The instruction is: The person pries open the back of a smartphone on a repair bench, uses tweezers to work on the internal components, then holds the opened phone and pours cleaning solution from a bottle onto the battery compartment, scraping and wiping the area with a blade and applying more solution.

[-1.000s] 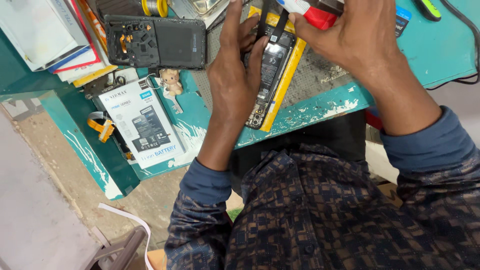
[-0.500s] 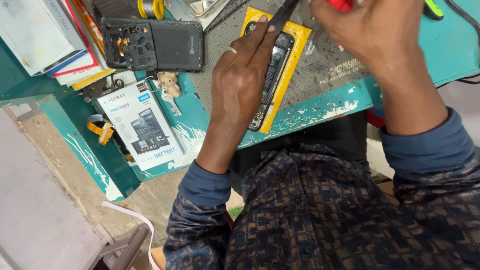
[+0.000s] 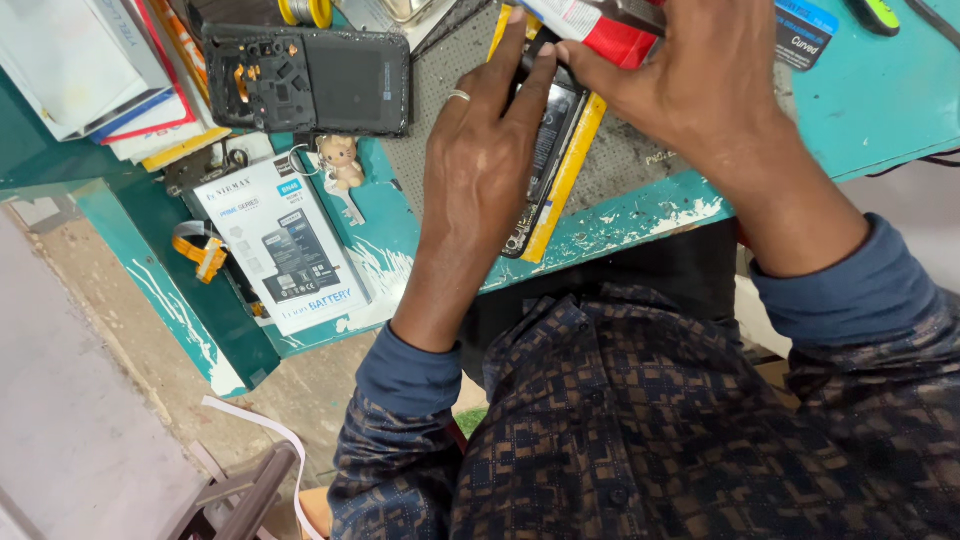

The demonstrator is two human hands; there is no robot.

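Observation:
An opened black phone (image 3: 548,150) with its insides showing lies on a yellow-edged frame (image 3: 572,170) on a grey work mat (image 3: 640,170). My left hand (image 3: 480,170), with a ring on one finger, lies flat over the phone and holds it down, fingertips at its upper end. My right hand (image 3: 700,90) is closed around a red and white tool (image 3: 590,22) and meets the left fingertips at the phone's top. What the tool's tip touches is hidden.
A black phone back cover (image 3: 310,80) lies at the top left. Below it are a small bear charm (image 3: 342,160), a white battery box (image 3: 285,245) and an orange flex cable (image 3: 205,255). Stacked boxes (image 3: 80,70) sit far left, a blue packet (image 3: 805,30) top right on the teal table (image 3: 880,100).
Both hands first held the phone raised. My left hand then laid it flat and pressed on it, while my right hand lifted away and came back down to its top end with the tool.

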